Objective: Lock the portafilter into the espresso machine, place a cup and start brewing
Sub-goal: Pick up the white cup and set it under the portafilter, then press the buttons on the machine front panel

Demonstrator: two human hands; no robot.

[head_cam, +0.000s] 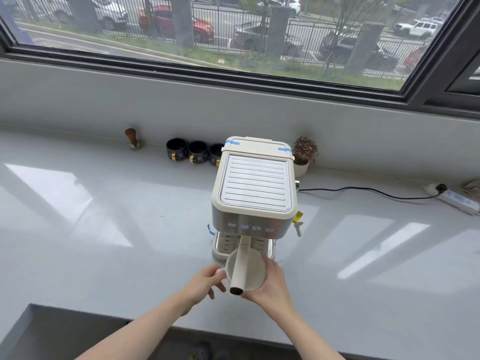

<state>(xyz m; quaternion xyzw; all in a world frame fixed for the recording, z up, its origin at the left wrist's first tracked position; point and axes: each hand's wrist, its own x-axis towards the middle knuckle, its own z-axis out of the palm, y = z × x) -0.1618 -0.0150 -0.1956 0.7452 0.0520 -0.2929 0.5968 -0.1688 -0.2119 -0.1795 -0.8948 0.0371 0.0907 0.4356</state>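
A cream espresso machine (254, 183) stands on the pale counter, its front buttons lit blue. The portafilter (240, 266) sits in the machine, with its cream handle pointing straight toward me. Under that handle, just in front of the drip tray (223, 244), is a white cup (255, 268). My left hand (205, 284) pinches the cup's handle on its left side. My right hand (271, 284) wraps the cup's right wall. The portafilter handle hides part of the cup's inside.
Three black cups (196, 153) and a wooden-handled tamper (133, 139) line the back wall to the left. A small potted plant (304, 155) stands right of the machine. A black cable (363, 190) runs to a power strip (457, 200) at far right. The counter's front edge (104, 315) is near me.
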